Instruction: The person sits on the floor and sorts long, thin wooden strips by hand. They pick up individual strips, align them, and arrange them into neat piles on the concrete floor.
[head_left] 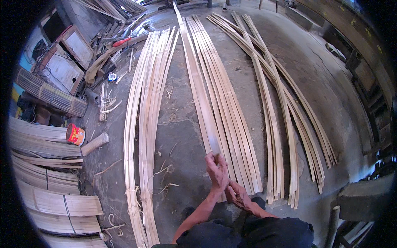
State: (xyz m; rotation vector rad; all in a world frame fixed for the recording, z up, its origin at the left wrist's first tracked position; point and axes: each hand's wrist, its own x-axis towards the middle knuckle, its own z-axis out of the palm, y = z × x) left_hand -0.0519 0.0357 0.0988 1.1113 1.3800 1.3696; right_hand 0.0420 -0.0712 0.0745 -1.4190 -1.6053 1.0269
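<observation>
My left hand [217,170] is closed round the near part of a long, pale bamboo strip [197,89], which runs away from me to the far edge of the view. The strip is blurred just beyond my fingers. My right hand [240,196] lies close against my left wrist, its fingers bent and pressed together; what they hold, if anything, is hidden. Right beside the strip, a row of bamboo strips [223,99] lies lengthwise on the floor, its near ends by my right hand.
Another row of strips [151,95] lies to the left. Crossed strips [285,99] lie to the right. Tied bundles of slats [62,200] line the left side, near a red tub [75,134] and a cut bamboo piece [95,144]. Shavings [108,103] litter the floor.
</observation>
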